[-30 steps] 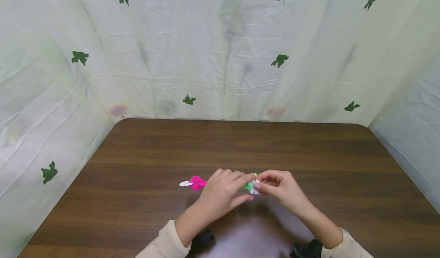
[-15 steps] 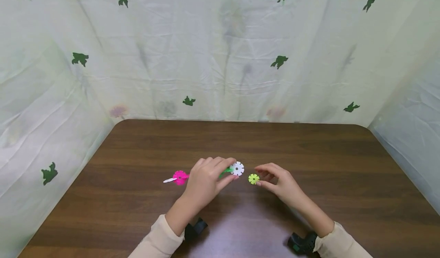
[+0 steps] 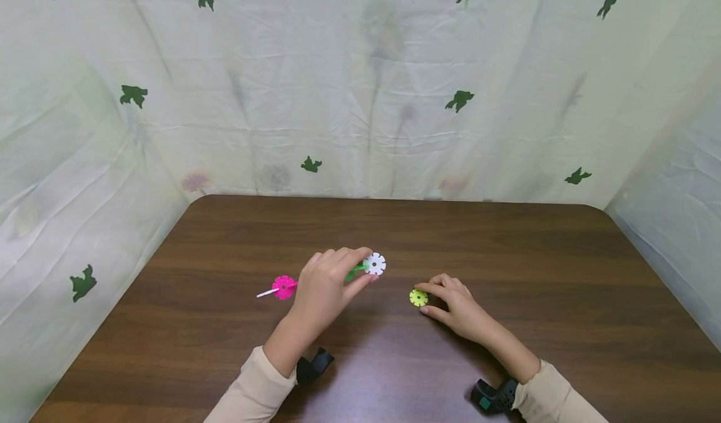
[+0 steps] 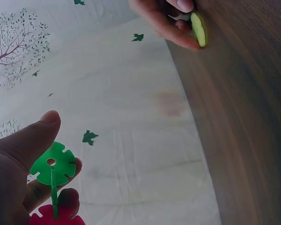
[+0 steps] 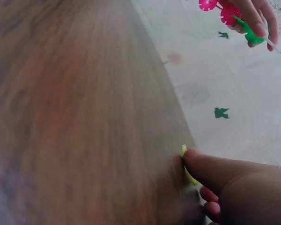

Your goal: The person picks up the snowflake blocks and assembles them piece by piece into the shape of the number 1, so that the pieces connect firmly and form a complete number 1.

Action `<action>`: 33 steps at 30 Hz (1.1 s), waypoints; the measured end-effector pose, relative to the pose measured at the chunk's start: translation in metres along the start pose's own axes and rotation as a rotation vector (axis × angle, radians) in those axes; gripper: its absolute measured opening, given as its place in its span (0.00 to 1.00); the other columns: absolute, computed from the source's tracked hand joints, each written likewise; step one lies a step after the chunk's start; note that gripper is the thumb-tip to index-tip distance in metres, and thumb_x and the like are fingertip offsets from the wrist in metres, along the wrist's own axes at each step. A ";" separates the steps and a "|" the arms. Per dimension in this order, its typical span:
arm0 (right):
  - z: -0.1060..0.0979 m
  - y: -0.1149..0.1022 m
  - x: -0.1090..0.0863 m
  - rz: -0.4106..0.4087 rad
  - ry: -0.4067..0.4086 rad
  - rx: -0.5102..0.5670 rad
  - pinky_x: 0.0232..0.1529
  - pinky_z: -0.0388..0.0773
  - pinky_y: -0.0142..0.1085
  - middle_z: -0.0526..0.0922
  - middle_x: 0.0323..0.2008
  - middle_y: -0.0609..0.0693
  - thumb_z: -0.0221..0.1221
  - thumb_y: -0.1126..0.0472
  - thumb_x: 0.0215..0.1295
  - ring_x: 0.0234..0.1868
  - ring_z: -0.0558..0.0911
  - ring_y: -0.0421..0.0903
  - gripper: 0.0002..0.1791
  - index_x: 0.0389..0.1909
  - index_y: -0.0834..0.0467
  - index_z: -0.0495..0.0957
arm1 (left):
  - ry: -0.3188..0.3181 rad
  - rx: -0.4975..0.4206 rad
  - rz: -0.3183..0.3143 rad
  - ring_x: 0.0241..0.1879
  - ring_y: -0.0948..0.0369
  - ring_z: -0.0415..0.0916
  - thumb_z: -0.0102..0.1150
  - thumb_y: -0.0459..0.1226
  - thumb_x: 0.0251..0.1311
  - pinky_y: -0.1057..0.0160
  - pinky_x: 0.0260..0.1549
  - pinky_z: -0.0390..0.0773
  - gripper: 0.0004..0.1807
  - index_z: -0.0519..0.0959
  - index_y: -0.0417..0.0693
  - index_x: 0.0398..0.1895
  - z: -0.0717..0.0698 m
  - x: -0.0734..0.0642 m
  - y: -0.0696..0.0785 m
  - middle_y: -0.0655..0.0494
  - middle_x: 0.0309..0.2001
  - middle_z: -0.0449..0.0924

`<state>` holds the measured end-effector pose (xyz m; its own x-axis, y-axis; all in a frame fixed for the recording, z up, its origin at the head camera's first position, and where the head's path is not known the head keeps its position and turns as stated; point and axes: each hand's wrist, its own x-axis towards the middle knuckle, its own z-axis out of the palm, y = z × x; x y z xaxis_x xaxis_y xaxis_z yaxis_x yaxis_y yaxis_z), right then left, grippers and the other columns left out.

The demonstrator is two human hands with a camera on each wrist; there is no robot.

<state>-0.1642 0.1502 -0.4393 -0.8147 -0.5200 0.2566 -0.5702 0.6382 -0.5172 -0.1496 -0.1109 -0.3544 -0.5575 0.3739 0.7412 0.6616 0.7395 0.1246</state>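
My left hand holds a chain of interlocking plastic discs with notched rims. A white disc is at the chain's right end, past the fingertips, joined to a green disc. Left of the hand are a pink disc and a thin white disc seen edge-on. The palm covers the middle of the chain in the head view; more pink shows in the right wrist view. My right hand grips a single yellow-green disc by its rim, low over the table, between thumb and fingers.
Both hands are over a brown wood-grain table. Behind it hangs a pale curtain printed with green leaves. Black wrist cameras sit on both wrists, below the sleeve cuffs.
The hands have come apart. My left hand has moved left and away from me with the chain, its white end disc now in full view. My right hand has the yellow-green disc apart from it.
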 end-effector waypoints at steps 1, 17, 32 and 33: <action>0.000 0.000 0.000 0.004 0.010 0.016 0.46 0.62 0.46 0.70 0.42 0.45 0.61 0.56 0.56 0.43 0.67 0.47 0.18 0.48 0.53 0.76 | 0.000 0.002 0.001 0.21 0.63 0.67 0.70 0.44 0.40 0.66 0.21 0.63 0.20 0.80 0.50 0.39 0.000 0.000 0.000 0.63 0.30 0.78; -0.032 -0.036 0.004 0.056 0.078 0.495 0.28 0.77 0.39 0.79 0.31 0.52 0.59 0.71 0.55 0.25 0.79 0.45 0.11 0.41 0.64 0.74 | -0.112 -0.103 0.016 0.25 0.66 0.68 0.69 0.44 0.43 0.71 0.17 0.68 0.18 0.79 0.49 0.38 0.006 -0.004 0.017 0.63 0.30 0.78; -0.056 -0.072 -0.001 -0.242 0.298 0.287 0.29 0.73 0.28 0.79 0.28 0.47 0.64 0.78 0.42 0.28 0.76 0.39 0.14 0.29 0.59 0.78 | -0.134 -0.184 0.088 0.24 0.67 0.68 0.68 0.45 0.44 0.74 0.18 0.67 0.17 0.78 0.48 0.37 0.011 -0.007 0.036 0.64 0.31 0.78; -0.056 -0.072 -0.001 -0.252 0.299 0.277 0.30 0.73 0.27 0.79 0.29 0.46 0.64 0.78 0.42 0.29 0.76 0.39 0.15 0.29 0.58 0.78 | -0.132 -0.184 0.088 0.24 0.67 0.67 0.67 0.45 0.45 0.74 0.18 0.67 0.17 0.78 0.48 0.37 0.011 -0.007 0.036 0.64 0.31 0.78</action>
<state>-0.1280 0.1368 -0.3570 -0.6723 -0.4271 0.6047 -0.7376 0.3165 -0.5965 -0.1270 -0.0807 -0.3621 -0.5466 0.5115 0.6630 0.7841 0.5907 0.1907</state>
